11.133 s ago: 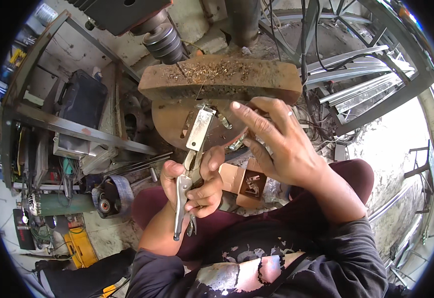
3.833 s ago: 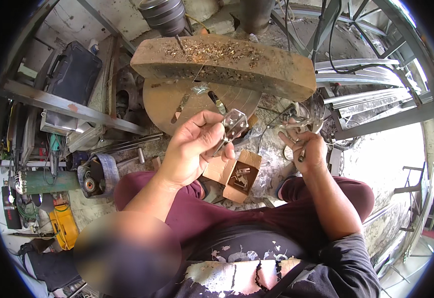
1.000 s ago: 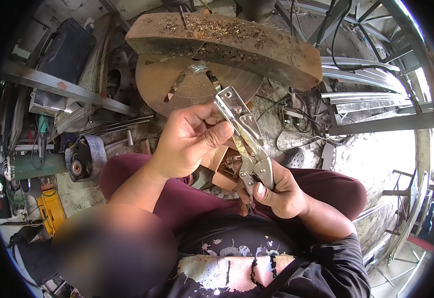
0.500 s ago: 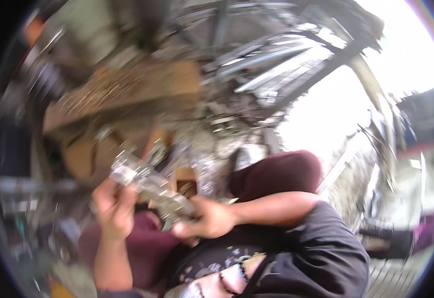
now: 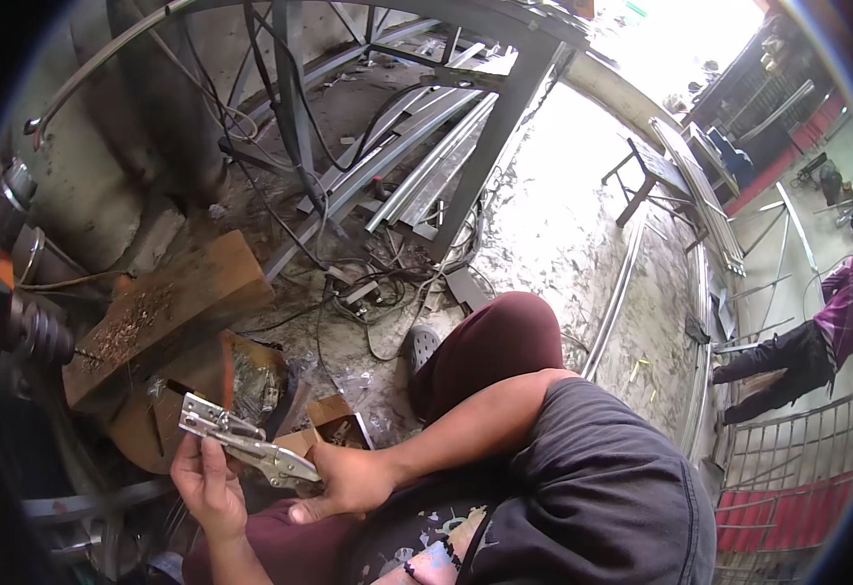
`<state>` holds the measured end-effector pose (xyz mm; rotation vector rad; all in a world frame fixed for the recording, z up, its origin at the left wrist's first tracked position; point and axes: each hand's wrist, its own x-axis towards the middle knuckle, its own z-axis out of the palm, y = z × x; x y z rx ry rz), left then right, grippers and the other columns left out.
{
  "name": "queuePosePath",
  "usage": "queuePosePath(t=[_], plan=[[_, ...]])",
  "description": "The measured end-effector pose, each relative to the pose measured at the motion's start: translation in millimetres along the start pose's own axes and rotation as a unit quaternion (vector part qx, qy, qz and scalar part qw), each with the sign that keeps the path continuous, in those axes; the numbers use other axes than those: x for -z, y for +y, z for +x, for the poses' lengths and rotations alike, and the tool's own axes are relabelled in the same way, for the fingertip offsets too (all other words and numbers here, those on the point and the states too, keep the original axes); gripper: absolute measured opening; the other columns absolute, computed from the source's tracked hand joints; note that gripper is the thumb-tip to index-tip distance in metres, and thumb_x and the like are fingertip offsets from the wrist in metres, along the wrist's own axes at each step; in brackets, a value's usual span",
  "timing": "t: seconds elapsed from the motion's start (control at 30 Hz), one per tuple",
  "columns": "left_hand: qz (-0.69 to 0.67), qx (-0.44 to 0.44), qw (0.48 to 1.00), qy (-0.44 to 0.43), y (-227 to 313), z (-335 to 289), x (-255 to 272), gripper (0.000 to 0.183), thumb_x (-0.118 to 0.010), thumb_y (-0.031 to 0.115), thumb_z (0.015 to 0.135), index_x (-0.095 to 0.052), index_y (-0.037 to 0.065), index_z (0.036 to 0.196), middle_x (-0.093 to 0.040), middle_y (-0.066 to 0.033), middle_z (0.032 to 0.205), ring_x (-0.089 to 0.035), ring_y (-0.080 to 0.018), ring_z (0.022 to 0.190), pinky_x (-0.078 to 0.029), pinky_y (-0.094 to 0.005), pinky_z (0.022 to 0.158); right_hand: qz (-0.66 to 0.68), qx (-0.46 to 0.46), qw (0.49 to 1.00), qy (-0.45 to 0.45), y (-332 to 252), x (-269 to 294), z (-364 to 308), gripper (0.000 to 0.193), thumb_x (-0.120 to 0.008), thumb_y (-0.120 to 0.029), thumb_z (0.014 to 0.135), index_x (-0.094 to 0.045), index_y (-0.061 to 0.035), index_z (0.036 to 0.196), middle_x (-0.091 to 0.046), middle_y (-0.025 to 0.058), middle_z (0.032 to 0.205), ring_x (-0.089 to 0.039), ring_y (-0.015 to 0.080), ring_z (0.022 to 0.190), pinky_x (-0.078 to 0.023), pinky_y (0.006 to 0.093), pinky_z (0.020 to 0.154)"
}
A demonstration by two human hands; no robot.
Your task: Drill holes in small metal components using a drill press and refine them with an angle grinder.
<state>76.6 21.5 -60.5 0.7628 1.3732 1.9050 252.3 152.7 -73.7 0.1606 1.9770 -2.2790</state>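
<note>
A pair of silver locking pliers (image 5: 268, 456) slants across my lap, with its jaws at a small metal plate with holes (image 5: 195, 413). My left hand (image 5: 214, 487) is closed on this plate, thumb and fingers pinching its lower edge. At the other end, my right hand (image 5: 356, 480) wraps round the plier handles and hides part of them. Just beyond the right hand stands an open cardboard box (image 5: 340, 417) with small metal pieces in it. A thin drill bit in a drill chuck (image 5: 41, 331) points over a wooden block at the left.
Metal shavings cover part of the wooden block (image 5: 207, 283). Cables (image 5: 363, 292) tangle on the floor beneath a metal frame table (image 5: 504, 117). Long metal bars (image 5: 436, 161) lie beyond. At the right, a person in a purple top (image 5: 844, 307) bends near a metal grille (image 5: 787, 468).
The view has swung and sharpened from blur. In the picture, the pliers and both hands sit lower, while the wooden block and metal frame have shifted. Both hands still hold the pliers and plate.
</note>
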Motion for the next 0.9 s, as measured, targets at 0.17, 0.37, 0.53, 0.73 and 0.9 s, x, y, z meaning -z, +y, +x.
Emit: queuePosePath(t=[0.17,0.37,0.53,0.73,0.9], plan=[[0.050,-0.041,0.997,-0.046,4.2,-8.3,-23.3,0.060,-0.059,0.040,0.106,-0.045,-0.005,0.143,-0.068,-0.0222,0.119,-0.072,-0.0319,0.105,-0.058,-0.0459,0.096,0.209,-0.014,0.976,-0.063,-16.5,-1.2,8.7,0.042,-0.057,-0.040,0.108,-0.059,-0.0013,0.093,-0.057,0.0044,0.062,-0.060,0.0159,0.050,-0.049,0.0298,0.048],[-0.041,-0.098,0.990,-0.090,29.7,-10.4,-40.6,0.044,-0.037,0.027,0.115,-0.039,-0.007,0.143,-0.071,-0.0199,0.093,-0.072,-0.0304,0.091,-0.057,-0.0461,0.093,-0.160,0.153,0.975,-0.003,-49.1,-7.3,19.8,0.060,-0.042,-0.053,0.110,-0.062,0.0038,0.109,-0.065,0.0205,0.114,-0.072,0.0354,0.079,-0.058,0.0471,0.072],[0.084,0.037,0.992,0.088,74.5,-10.9,-14.7,0.027,-0.047,0.024,0.113,-0.050,-0.002,0.120,-0.067,-0.0088,0.076,-0.068,-0.0151,0.071,-0.054,-0.0273,0.069,-0.472,-0.087,0.876,-0.051,-164.7,11.6,34.2,0.063,-0.062,-0.055,0.101,-0.071,0.0056,0.084,-0.069,0.0200,0.073,-0.071,0.0362,0.069,-0.055,0.0452,0.064],[0.087,0.138,0.979,0.124,80.6,5.7,34.7,0.037,-0.056,0.020,0.107,-0.036,-0.004,0.127,-0.063,-0.0114,0.070,-0.063,-0.0203,0.044,-0.049,-0.0328,0.039,-0.530,0.240,0.734,0.350,-242.3,38.0,76.0,0.038,-0.071,-0.038,0.100,-0.076,-0.0013,0.094,-0.071,0.0101,0.078,-0.066,0.0188,0.062,-0.049,0.0352,0.056],[0.131,0.116,0.975,0.134,84.3,20.2,47.4,0.067,-0.058,0.015,0.105,-0.018,0.001,0.157,-0.065,-0.0125,0.074,-0.062,-0.0225,0.043,-0.052,-0.0352,0.041,-0.873,0.247,0.273,0.322,-319.4,115.4,118.4,0.049,-0.075,-0.039,0.096,-0.065,-0.0147,0.137,-0.078,0.0145,0.091,-0.072,0.0265,0.077,-0.059,0.0448,0.086]])
